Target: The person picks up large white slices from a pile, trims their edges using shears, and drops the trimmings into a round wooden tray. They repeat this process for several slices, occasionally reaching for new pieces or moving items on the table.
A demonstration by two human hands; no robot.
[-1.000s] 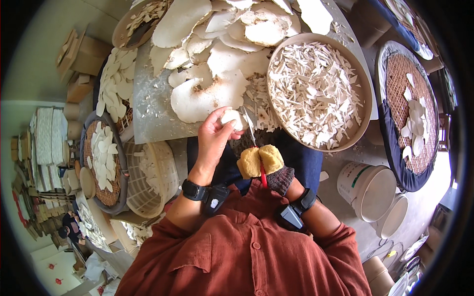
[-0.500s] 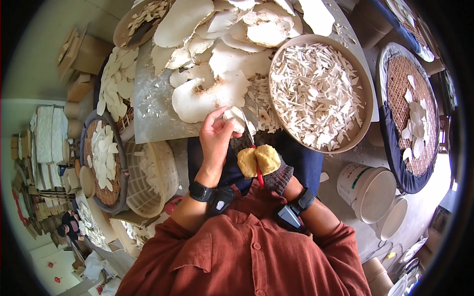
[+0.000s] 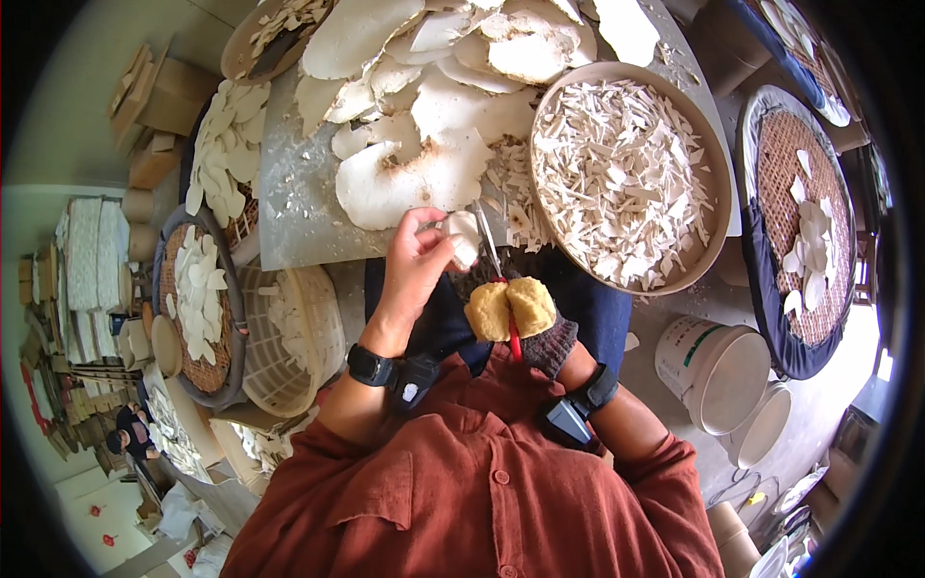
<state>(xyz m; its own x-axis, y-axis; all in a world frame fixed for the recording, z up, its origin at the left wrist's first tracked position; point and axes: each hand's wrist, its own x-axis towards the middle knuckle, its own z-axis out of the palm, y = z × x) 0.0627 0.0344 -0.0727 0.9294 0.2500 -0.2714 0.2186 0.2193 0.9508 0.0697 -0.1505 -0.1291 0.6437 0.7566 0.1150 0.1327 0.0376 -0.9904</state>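
Between the thumb and fingers of my left hand (image 3: 414,262) is a small white flat piece (image 3: 462,239), curved at its edge. It is held up close to the blades of a pair of scissors (image 3: 488,241), at the table's near edge. My right hand (image 3: 551,347), in a dark knitted glove, is closed round the scissors' red handles, which are wrapped in thick yellow foam padding (image 3: 509,310). The padding hides most of its fingers. Just beyond my hands lies a large white slab (image 3: 409,193) with a brown, ragged notch.
A round tray of white slivers (image 3: 626,183) rests at the table's right. More slabs (image 3: 453,48) pile up at the back. Woven trays (image 3: 800,231) flank me on both sides, a plastic basket (image 3: 289,337) stands left, and buckets (image 3: 718,376) stand right.
A thin white sliver that was beside the scissor blades is gone from there. The piece in my left hand has turned slightly, and the blades now show a little apart.
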